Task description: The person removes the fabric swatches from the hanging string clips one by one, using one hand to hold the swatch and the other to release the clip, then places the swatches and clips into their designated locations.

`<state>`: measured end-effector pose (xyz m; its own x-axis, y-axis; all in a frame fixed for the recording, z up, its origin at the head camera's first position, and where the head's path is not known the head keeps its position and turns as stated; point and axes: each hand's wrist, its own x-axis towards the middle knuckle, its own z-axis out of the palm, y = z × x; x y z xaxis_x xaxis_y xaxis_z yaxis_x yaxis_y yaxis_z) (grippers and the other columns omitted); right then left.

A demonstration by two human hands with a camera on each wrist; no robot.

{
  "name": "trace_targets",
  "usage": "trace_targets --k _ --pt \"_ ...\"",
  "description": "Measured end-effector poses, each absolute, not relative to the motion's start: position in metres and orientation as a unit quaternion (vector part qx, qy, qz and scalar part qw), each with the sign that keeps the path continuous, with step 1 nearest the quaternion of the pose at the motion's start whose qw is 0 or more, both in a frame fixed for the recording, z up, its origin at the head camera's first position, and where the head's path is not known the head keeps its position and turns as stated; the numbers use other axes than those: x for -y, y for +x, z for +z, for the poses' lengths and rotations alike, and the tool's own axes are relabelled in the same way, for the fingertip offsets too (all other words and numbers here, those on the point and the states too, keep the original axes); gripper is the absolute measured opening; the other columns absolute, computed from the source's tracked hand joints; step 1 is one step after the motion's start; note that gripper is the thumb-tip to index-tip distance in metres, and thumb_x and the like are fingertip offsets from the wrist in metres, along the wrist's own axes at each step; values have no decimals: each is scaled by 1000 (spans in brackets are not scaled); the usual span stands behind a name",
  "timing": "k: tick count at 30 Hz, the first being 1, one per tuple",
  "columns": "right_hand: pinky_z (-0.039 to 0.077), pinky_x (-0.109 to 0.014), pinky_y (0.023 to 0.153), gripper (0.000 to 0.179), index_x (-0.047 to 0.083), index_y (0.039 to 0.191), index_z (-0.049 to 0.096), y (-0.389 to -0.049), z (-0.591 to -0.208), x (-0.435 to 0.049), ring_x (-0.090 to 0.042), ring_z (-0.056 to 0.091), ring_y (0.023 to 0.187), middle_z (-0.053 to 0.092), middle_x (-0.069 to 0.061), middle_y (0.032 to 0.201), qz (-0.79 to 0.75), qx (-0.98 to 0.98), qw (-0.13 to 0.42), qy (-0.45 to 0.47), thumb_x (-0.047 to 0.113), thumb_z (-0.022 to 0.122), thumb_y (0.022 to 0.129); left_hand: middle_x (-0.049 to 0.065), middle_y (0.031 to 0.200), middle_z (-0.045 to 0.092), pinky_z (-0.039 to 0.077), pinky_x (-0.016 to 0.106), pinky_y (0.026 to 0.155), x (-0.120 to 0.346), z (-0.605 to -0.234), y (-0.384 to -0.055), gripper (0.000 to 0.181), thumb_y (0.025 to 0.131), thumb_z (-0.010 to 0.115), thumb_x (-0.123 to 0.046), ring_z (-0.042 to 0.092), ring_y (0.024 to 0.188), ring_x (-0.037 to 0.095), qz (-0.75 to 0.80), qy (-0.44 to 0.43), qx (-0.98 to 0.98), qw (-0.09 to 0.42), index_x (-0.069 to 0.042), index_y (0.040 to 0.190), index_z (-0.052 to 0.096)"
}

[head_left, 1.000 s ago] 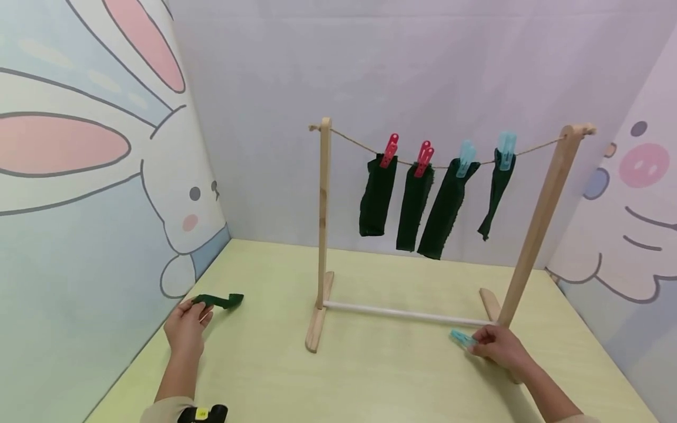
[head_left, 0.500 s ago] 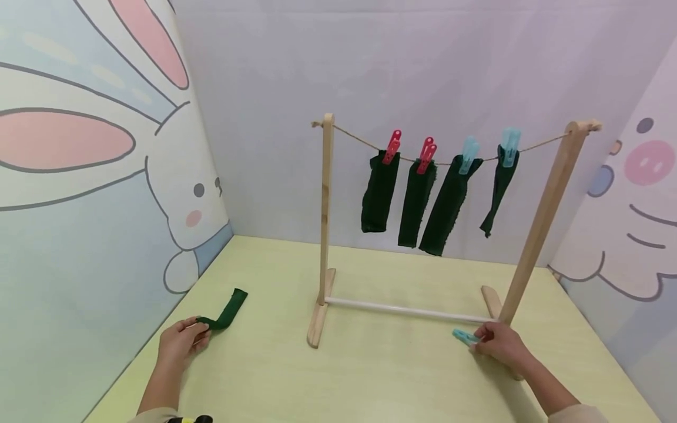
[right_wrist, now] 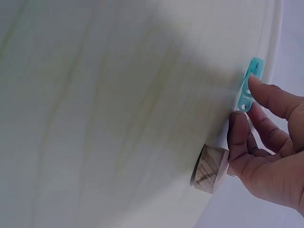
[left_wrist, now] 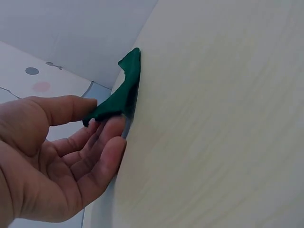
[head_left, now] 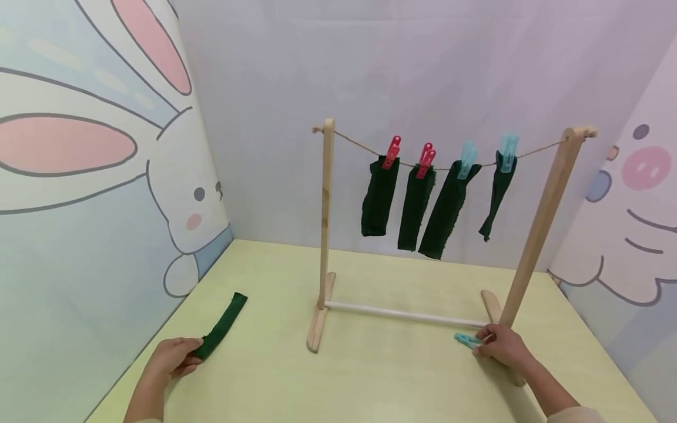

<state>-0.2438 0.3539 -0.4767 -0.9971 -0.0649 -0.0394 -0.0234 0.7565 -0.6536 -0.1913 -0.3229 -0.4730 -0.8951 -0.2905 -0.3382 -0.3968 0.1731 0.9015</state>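
Your left hand [head_left: 173,357] pinches a green cloth strip [head_left: 224,326]; your right hand [head_left: 503,345] pinches a turquoise clothespin [head_left: 466,340] by the wooden rack [head_left: 538,235].

A pale yellow desk [head_left: 338,382] spreads across the scene. The left wall [head_left: 63,294] bears a large cartoon rabbit [head_left: 177,170] with pink inner ears, on light blue. Along the far side hangs a plain lilac-grey backdrop [head_left: 254,88]; at right, a pink-snouted cartoon pig [head_left: 645,205].
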Motion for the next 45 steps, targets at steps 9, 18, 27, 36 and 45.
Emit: trace_targets --k 9,18,27,36,45 --pt "46 -30 62 31 -7 95 61 -240 -471 -357 -18 55 75 60 -5 80 -369 -928 35 -32 10 76 74 4 81 62 49 33 60 326 -466 -185 37 87 64 -19 60 68 18 511 -188 -838 27 11 108 59" --pt "48 -29 65 42 -14 114 55 -232 -437 -351 -18 58 80 64 -12 92 -423 -904 14 -61 15 67 87 11 92 64 50 40 69 313 -444 -170 53 90 62 -27 61 80 22 504 -163 -848 9 12 123 48" --pt "50 -27 69 46 -13 122 51 -220 -400 -346 -29 60 94 59 -27 111 -395 -911 -25 -113 18 63 90 14 108 60 48 36 74 279 -438 -176 57 88 65 -34 58 96 27 475 -80 -876 -6 4 127 49" --pt "52 -40 73 50 -10 129 46 -217 -360 -337 -44 55 103 53 -29 121 -366 -916 -54 -155 18 62 91 16 114 57 49 31 78 249 -431 -192 48 88 67 -26 59 99 24 524 -9 -851 -26 1 125 52" --pt "47 -18 74 50 -5 129 50 -216 -321 -326 -42 55 104 55 -24 121 -331 -918 -100 -195 19 66 88 13 115 57 48 34 81 204 -429 -209 41 86 69 -23 58 102 26 575 58 -816 -27 -4 120 56"
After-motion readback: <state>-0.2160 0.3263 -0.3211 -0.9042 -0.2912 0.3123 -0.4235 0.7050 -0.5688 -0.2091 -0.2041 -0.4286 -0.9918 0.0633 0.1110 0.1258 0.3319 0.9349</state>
